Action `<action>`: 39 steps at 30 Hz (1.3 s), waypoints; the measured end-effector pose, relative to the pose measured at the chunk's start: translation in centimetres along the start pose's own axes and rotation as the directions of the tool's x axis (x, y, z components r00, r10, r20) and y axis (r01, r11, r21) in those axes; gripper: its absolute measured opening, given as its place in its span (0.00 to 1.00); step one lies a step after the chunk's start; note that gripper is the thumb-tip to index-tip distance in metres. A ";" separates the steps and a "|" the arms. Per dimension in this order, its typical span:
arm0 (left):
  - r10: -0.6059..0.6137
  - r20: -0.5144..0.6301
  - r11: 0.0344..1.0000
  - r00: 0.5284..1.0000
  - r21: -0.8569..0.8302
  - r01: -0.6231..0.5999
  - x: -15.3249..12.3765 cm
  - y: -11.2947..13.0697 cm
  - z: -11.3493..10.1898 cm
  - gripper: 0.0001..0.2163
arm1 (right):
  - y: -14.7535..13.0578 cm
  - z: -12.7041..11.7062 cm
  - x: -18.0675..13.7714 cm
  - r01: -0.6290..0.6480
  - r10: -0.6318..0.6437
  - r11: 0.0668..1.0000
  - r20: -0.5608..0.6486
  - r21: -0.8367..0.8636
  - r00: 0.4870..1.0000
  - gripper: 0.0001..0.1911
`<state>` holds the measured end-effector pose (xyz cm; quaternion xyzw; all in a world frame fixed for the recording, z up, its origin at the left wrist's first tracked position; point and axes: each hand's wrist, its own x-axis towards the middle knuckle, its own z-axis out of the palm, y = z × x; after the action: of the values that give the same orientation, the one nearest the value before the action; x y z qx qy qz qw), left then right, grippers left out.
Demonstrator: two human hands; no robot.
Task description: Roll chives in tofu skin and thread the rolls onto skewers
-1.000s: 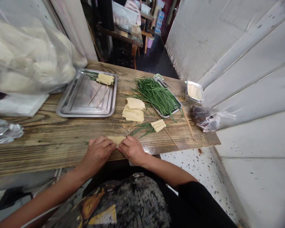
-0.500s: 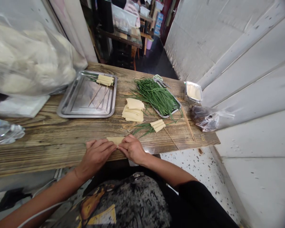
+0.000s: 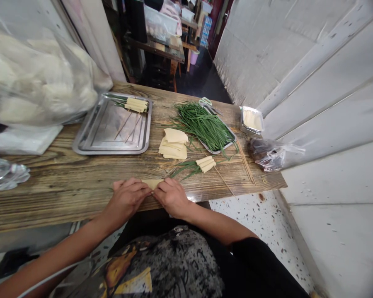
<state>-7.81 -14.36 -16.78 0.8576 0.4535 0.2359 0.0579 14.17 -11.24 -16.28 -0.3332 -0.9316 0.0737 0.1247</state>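
My left hand (image 3: 127, 198) and my right hand (image 3: 171, 195) lie side by side at the near edge of the wooden table (image 3: 65, 178). Both press with curled fingers on a pale yellow tofu-skin sheet (image 3: 151, 182), whose far edge shows between them. Green chive tips stick out past my right hand. Just beyond lie rolled tofu-skin bundles with chives (image 3: 205, 164), and a stack of flat tofu-skin sheets (image 3: 173, 144).
A steel tray (image 3: 112, 142) at the left holds finished rolls (image 3: 136, 104) and skewers. A second tray carries a heap of chives (image 3: 203, 124). Bamboo skewers (image 3: 245, 162), a foil box (image 3: 251, 119), a plastic bag (image 3: 269, 154), a bottle (image 3: 3, 174) and a large bag (image 3: 34, 78) stand around.
Both hands have stayed on the sheet, shifting only slightly; less of the sheet shows between them now.
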 end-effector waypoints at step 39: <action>-0.020 -0.038 0.993 0.999 0.119 0.024 0.2 0.7 -0.2 0.13 | 0.5 -1.1 0.3 0.101 -0.097 0.992 0.057 -0.070 0.994 0.12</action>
<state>-7.26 -14.66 -16.30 0.8499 0.4771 0.2235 0.0005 14.53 -10.61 -15.32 -0.2890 -0.9521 0.0422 0.0909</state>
